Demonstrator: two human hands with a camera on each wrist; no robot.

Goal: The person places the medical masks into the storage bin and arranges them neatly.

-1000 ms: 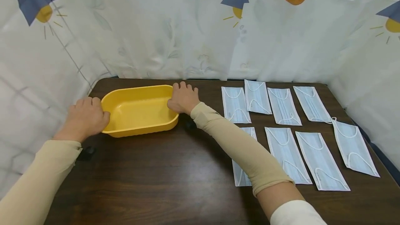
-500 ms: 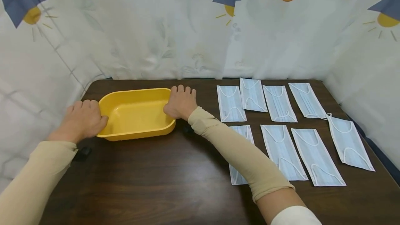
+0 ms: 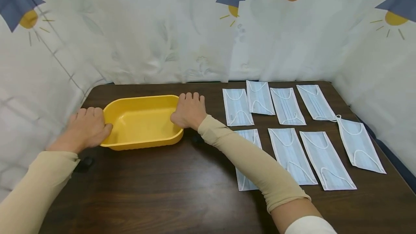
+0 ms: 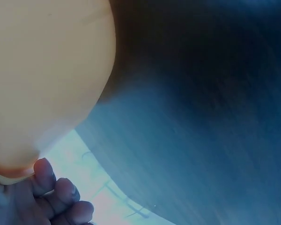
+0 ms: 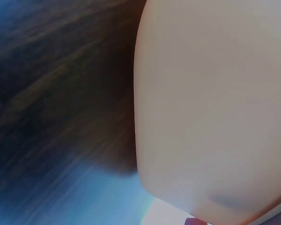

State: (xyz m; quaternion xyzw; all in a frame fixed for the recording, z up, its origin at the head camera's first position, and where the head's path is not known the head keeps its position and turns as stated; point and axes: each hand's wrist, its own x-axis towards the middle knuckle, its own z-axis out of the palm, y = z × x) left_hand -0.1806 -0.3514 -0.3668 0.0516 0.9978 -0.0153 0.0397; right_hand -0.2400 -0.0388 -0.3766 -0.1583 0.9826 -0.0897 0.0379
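Observation:
A yellow plastic basin (image 3: 143,120), oblong with rounded ends, is held between both hands at the left of the table. My left hand (image 3: 87,127) grips its left end, thumb over the rim; in the left wrist view its curled fingertips (image 4: 65,192) show beside the basin's outer wall (image 4: 47,75). On the right end, my right hand (image 3: 189,109) grips the rim with the thumb towards the inside. The right wrist view is mostly the basin's outside (image 5: 210,103), with only a bit of finger at the bottom edge. Whether the basin touches the table cannot be told.
Several pale blue face masks (image 3: 290,154) lie in two rough rows on the right of the dark wooden table (image 3: 146,190). My right forearm passes over one mask (image 3: 248,136). A white patterned curtain (image 3: 146,39) surrounds the table's back and sides.
The head view has shifted slightly, so the masks appear further left. Both hands and the basin have come a little nearer, away from the table's back edge; the grip looks the same.

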